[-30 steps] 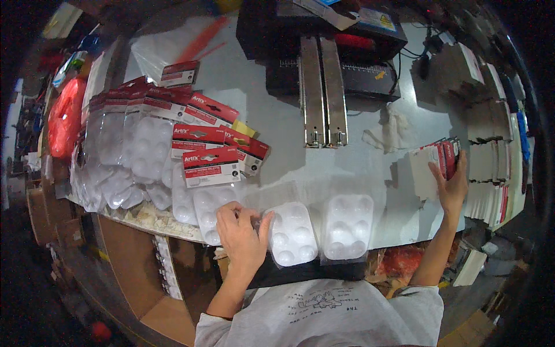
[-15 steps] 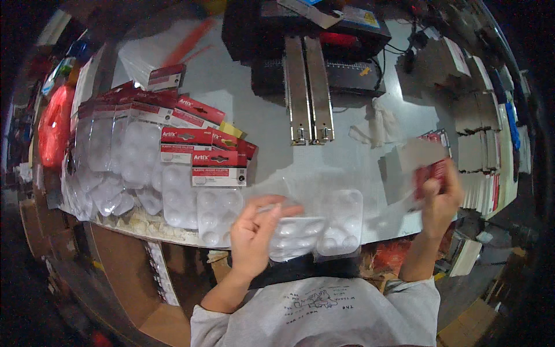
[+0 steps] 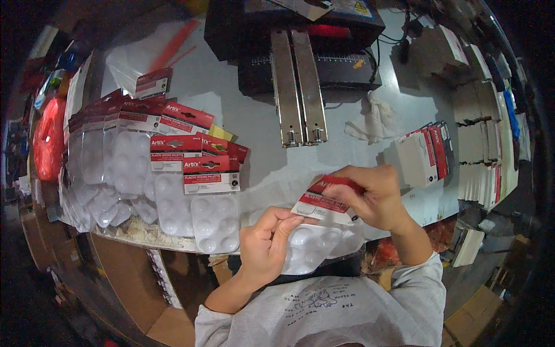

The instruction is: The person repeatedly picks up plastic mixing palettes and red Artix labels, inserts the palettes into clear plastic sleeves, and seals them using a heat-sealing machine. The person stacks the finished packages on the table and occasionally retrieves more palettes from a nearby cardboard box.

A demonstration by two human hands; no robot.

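Observation:
My right hand (image 3: 373,196) grips a red-and-white header card (image 3: 324,202), tilted above the near table edge. My left hand (image 3: 267,240) is closed, thumb against fingers, at the top of a white plastic mixing palette (image 3: 303,248) in a clear bag. The card's lower edge meets the left fingertips there; whether it sits over the bag cannot be made out. Another white palette (image 3: 347,240) lies just right of it, partly under my right hand. To the left, carded palettes (image 3: 211,220) overlap in a large spread.
A black machine (image 3: 306,49) with two metal rails (image 3: 298,92) stands at the back. A stack of header cards (image 3: 422,153) lies at right, with a crumpled white cloth (image 3: 376,118) behind it. Piles of grey-white cards (image 3: 477,144) line the right edge. A red bag (image 3: 49,139) hangs far left.
My right hand has come left from the card stack, bringing a header card to the left hand. The left hand still holds the bagged palette. The whole view has shifted slightly.

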